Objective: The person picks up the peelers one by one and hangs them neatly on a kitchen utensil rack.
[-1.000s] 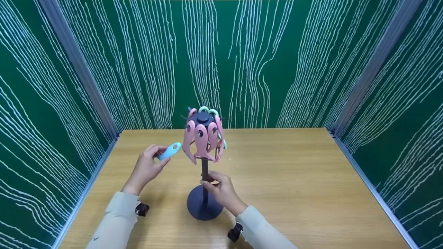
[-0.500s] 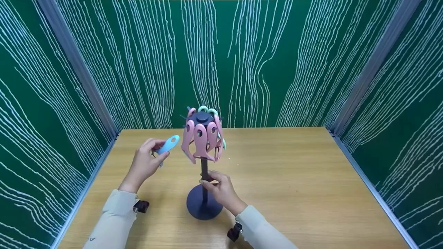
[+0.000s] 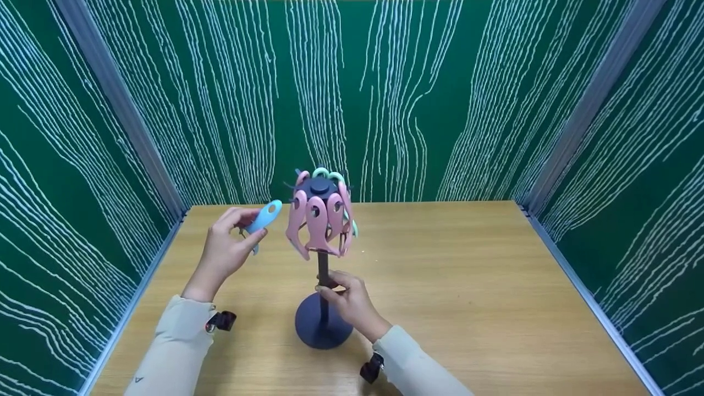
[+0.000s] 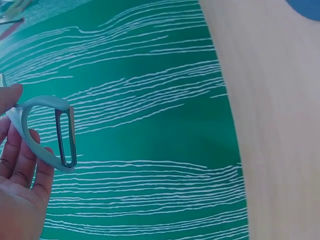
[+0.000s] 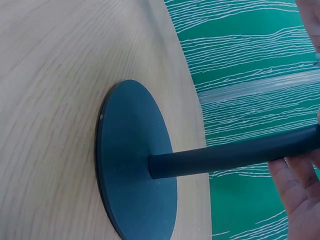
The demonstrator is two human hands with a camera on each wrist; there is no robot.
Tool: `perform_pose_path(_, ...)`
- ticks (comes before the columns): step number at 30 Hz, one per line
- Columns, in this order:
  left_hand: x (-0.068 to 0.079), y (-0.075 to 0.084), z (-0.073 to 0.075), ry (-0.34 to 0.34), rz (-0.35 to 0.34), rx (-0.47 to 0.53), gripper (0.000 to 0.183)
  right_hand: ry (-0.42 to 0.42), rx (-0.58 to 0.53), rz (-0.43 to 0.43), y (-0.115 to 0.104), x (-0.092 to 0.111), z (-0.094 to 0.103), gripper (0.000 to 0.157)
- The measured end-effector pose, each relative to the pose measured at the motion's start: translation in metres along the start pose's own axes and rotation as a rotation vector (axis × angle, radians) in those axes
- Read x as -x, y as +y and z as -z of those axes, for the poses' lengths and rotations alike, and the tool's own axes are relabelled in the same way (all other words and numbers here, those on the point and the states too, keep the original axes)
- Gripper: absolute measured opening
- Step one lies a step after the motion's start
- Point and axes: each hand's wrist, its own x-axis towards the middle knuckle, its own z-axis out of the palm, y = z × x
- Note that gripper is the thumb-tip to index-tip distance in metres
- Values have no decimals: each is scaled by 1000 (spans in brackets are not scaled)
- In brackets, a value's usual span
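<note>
A blue peeler (image 3: 264,216) is pinched between the thumb and fingers of my left hand (image 3: 224,242), its holed handle end pointing up toward the rack. In the left wrist view the peeler (image 4: 65,135) shows its Y-shaped frame and metal blade. My right hand (image 3: 355,301) grips the pole (image 3: 323,267) of a dark stand, below its head. Several pink peelers (image 3: 317,225) hang by their handle holes from the hooks of the stand's head (image 3: 320,188), with green peelers (image 3: 336,177) at the back. In the right wrist view, fingers (image 5: 287,182) touch the pole (image 5: 215,159).
The stand's round base (image 3: 323,330) rests on a wooden table (image 3: 467,286). Green walls (image 3: 374,110) with wavy white lines enclose the table at the back and sides, joined by grey posts (image 3: 594,104). Bare hooks (image 3: 291,186) stick out on the head's left side.
My left hand has risen and moved slightly left with the blue peeler, which now points more upward. My right hand stays on the pole.
</note>
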Motion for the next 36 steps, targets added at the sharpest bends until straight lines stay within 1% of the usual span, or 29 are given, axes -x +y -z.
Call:
perform_pose_path(4, -3, 9, 4, 18, -29, 3, 39, -2, 9, 6, 1, 0, 0, 15)
perform_pose_path(10, -6, 25, 10, 42, -69, 19, 39, 1, 11, -4, 1, 0, -1, 19)
perform_pose_path(13, -7, 32, 12, 47, -83, 24, 38, 3, 9, -3, 1, 0, -1, 18)
perform_pose_path(29, -13, 62, 21, 73, -123, 63, 37, 13, -5, 31, 2, 0, 0, 16)
perform_pose_path(33, -14, 68, 22, 81, -149, 87, 37, 12, -14, 31, 3, 0, -1, 16)
perform_pose_path(36, -15, 71, 21, 81, -189, 129, 38, 12, -8, 22, 3, 0, -1, 15)
